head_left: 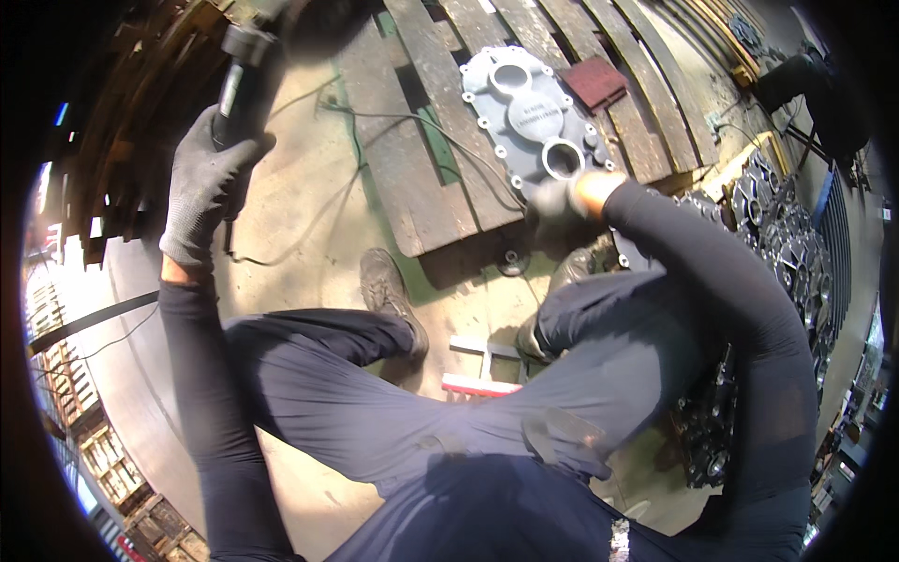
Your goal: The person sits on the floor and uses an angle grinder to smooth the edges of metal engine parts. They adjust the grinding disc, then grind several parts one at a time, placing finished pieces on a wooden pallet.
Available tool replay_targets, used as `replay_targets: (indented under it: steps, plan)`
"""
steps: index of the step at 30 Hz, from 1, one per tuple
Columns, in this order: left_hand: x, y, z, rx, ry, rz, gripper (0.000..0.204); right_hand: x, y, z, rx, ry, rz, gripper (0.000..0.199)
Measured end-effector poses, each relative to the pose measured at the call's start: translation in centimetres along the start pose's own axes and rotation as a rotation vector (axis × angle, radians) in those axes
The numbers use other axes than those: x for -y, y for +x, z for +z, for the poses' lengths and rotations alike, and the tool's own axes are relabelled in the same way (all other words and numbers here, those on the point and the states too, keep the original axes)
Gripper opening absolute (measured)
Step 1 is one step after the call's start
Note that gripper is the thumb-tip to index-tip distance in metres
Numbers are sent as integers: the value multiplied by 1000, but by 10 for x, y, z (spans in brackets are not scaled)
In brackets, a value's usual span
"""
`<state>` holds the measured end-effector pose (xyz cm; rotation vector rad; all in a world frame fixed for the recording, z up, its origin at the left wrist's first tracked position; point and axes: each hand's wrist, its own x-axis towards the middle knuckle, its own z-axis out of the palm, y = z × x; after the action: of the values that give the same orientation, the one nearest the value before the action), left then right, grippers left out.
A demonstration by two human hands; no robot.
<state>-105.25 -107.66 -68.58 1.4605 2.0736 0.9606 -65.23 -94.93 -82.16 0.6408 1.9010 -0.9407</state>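
The grey cast cover (532, 112) lies lengthwise ahead of the right hand (559, 208), whose blurred grip I cannot tell; the left hand (206, 183), well apart, clenches a power tool (239, 75).

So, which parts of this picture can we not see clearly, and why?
- Power tool in the left hand, head view: its working end is motion-blurred and lost in the dark top edge.
- Right hand: blurred at the near end of the grey metal cover, so its grip cannot be told.
- Stacked metal parts: bent by the fisheye rim, too small for detail.
- Cover's lower edge: hidden by the right hand.
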Motion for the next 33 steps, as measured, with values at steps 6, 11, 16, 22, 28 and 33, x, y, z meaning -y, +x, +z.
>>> replay_targets:
  steps: [6,11,16,22,28,33]
  plan:
    - [-17,31,-17,-285,-214,-38,47,-27,161,103,-98,-148,22,59]
    - [35,49,-39,-405,-141,-13,50,-9,234,170,-483,151,435,30]
    - [69,76,-42,-343,-444,41,39,4,250,154,-324,61,92,46]
    - [57,76,-53,-377,-450,-132,29,117,221,-16,-211,118,-255,48]
    - [62,65,-75,-373,-361,-65,32,194,277,-158,-1397,472,-190,58]
    - [82,61,-74,-269,-433,90,28,190,321,-174,-890,434,-119,55]
